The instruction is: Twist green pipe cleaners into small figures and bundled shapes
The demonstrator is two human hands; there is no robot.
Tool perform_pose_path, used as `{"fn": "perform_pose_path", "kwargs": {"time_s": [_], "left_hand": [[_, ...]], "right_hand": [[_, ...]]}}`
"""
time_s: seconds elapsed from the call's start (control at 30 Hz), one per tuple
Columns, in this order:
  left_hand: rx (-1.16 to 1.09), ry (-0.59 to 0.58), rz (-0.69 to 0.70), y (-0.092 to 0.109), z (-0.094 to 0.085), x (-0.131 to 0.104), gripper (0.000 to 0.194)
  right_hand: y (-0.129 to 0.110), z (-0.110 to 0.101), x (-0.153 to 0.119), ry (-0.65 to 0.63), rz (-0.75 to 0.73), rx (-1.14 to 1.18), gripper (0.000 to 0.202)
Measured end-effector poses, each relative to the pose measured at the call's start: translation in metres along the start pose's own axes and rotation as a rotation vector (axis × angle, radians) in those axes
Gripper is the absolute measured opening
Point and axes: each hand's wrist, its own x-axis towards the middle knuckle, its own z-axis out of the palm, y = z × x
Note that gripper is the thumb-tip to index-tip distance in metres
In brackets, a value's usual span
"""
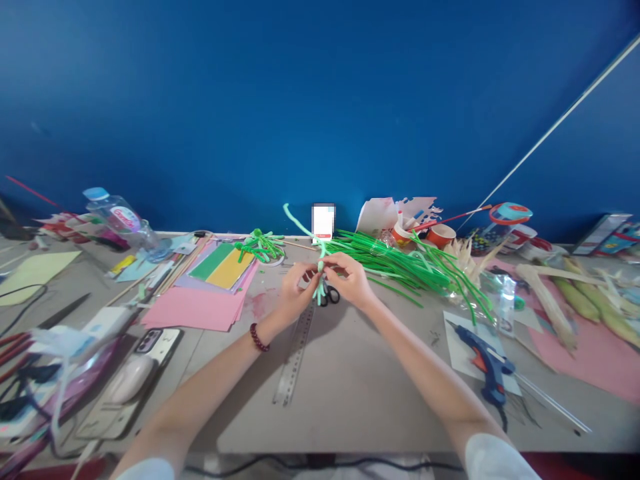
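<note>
A pale green fuzzy stem (322, 249) is held in front of the person, above the middle of the table (370, 373). It is pinched by the thumb and fingers of the left hand (299, 287), and from the other side it is pinched also by the fingertips of the right hand (350, 277). The two hands are brought close together. Above them, one long end is bent toward the upper left; below them, several short ends are hung downward. Whether these are twisted together cannot be told.

Just below the hands, the black handles of scissors (331, 295) are seen, partly hidden. A clear ruler (295, 353) is laid near them, pointed toward the table's front edge. Beyond the right hand, a large pile of green stems (400, 263) is spread. On the left, pink paper (190, 309) is placed, and a blue glue gun (493, 370) is laid at the right.
</note>
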Motion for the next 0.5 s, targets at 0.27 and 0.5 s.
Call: {"fn": "perform_pose_path", "kwargs": {"time_s": [0.27, 0.5], "left_hand": [[0.027, -0.047, -0.003, 0.0008, -0.0007, 0.0031, 0.008], [0.013, -0.077, -0.01, -0.0031, -0.0007, 0.0003, 0.011]], "right_hand": [[-0.0063, -0.0039, 0.0012, -0.026, -0.088, -0.147, 0.017], [-0.0059, -0.0077, 0.0014, -0.104, -0.101, -0.196, 0.023]]}}
